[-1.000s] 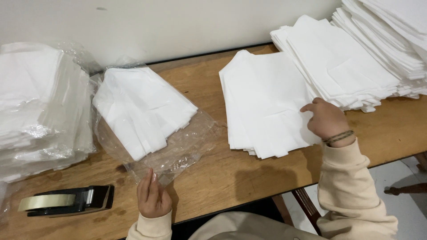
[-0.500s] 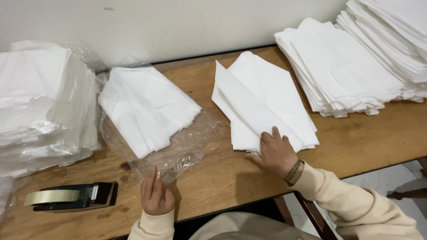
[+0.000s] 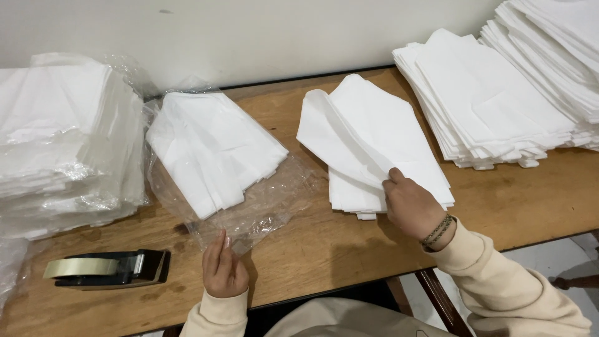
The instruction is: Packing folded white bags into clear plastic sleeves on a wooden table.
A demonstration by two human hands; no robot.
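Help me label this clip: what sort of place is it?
Probably a small packing bench: stacks of folded white cloths on a wooden table, a clear plastic bag holding one bundle, and a black tape dispenser.

I am working at what looks like a small packing station in a workshop or stockroom. A plain wooden table [image 3: 324, 249] is standing against a bare white wall [image 3: 262, 31], tall stacks of folded white cloths [image 3: 499, 100] are piling up on it, bagged bundles [image 3: 62, 143] are waiting beside them, and a tape dispenser [image 3: 106, 269] is sitting ready.
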